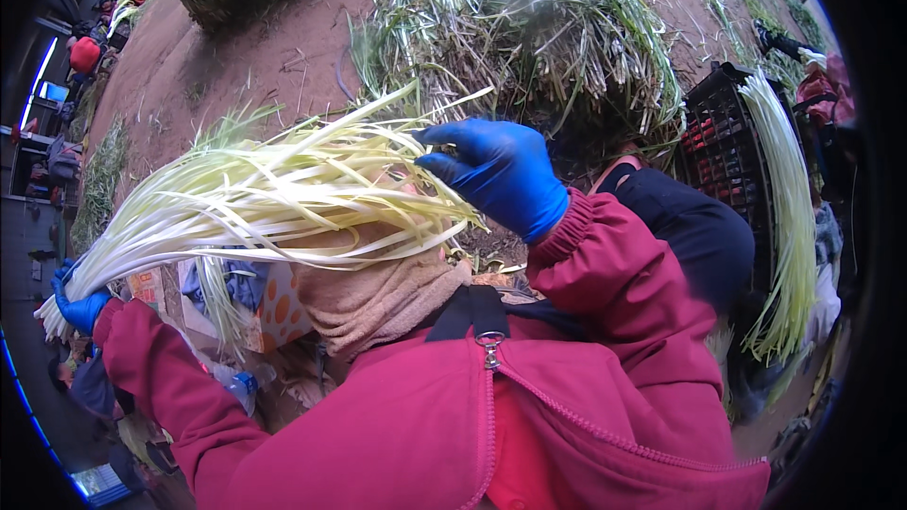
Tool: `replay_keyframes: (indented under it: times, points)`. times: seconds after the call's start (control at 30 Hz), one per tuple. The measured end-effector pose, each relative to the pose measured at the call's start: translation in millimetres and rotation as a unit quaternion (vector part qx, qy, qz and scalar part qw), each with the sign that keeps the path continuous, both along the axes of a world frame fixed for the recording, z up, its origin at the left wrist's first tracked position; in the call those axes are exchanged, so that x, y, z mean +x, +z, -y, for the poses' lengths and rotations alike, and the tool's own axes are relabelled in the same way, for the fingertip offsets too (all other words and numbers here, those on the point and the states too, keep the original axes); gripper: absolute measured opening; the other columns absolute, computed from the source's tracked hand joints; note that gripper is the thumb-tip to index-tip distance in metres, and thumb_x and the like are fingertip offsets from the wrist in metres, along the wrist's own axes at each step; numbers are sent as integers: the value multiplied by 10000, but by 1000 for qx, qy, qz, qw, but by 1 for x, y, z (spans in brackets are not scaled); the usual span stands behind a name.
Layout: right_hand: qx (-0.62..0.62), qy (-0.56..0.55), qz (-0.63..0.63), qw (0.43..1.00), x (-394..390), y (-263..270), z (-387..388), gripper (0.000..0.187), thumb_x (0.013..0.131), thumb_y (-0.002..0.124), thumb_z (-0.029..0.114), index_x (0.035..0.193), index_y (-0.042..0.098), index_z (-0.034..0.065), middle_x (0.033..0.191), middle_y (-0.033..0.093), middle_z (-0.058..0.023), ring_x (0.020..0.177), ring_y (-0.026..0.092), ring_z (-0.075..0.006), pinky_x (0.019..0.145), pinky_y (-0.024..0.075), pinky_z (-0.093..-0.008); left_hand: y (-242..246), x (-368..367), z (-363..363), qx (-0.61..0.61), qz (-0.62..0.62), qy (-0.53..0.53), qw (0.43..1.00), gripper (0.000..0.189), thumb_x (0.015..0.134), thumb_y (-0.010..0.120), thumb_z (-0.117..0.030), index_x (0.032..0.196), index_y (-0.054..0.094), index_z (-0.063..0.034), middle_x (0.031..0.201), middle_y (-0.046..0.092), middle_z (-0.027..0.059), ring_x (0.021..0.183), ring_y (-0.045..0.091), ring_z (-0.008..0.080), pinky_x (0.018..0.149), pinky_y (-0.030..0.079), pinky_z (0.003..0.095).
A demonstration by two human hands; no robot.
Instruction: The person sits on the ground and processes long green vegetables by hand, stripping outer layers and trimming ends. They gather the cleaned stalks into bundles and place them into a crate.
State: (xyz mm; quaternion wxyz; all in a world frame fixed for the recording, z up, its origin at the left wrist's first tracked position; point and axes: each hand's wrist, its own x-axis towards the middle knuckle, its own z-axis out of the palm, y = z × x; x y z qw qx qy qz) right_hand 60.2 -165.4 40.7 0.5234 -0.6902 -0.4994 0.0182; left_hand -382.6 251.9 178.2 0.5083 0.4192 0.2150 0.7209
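Note:
A long bundle of pale yellow-white blanched chives (283, 191) stretches across the view, above a tan cloth (382, 297) on my lap. My left hand (81, 304), in a blue glove, is closed around the white stem ends at the far left. At the other end the thin leaf tips fan out loosely. My right hand (503, 173), also gloved in blue, is at these tips, with thumb and forefinger close together. Whether a leaf is pinched between them cannot be made out.
A big heap of green and dry leaves (524, 35) lies ahead on bare soil (283, 64). On the right, more chives (779, 227) lie along a black plastic crate (730, 149). An orange-dotted box (283, 308) and a plastic bottle (244, 386) are at left. Other people sit farther off.

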Motion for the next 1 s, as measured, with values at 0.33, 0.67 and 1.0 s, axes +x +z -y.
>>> replay_keyframes:
  times: [0.33, 0.67, 1.0]
  points:
    - [-50, -20, 155, 986, -6, -19, -36, 98, 703, 592, 172, 762, 587, 93, 628, 550, -109, 553, 547, -265, 482, 424, -333, 6, 18, 18, 20, 5, -7, 1000, 108, 777, 491, -119, 746, 548, -32, 751, 564, 68, 811, 527, 241, 836, 385, 385]
    - [-20, -54, -397, 916, 37, -73, -29, 148, 829, 453, 107, 779, 577, 43, 670, 596, -46, 494, 514, -99, 482, 415, -239, 9, 59, 55, -1, 18, 12, 1000, 120, 774, 525, -123, 801, 545, -7, 811, 571, 80, 852, 526, 247, 863, 387, 383]
    - [-17, 76, -407, 910, 25, -17, -15, 141, 795, 536, 102, 906, 601, 42, 734, 601, -32, 523, 530, -70, 484, 428, -200, 20, 66, 70, 9, 43, -31, 999, 107, 775, 523, -110, 787, 545, -7, 756, 571, 80, 775, 535, 225, 838, 405, 370]
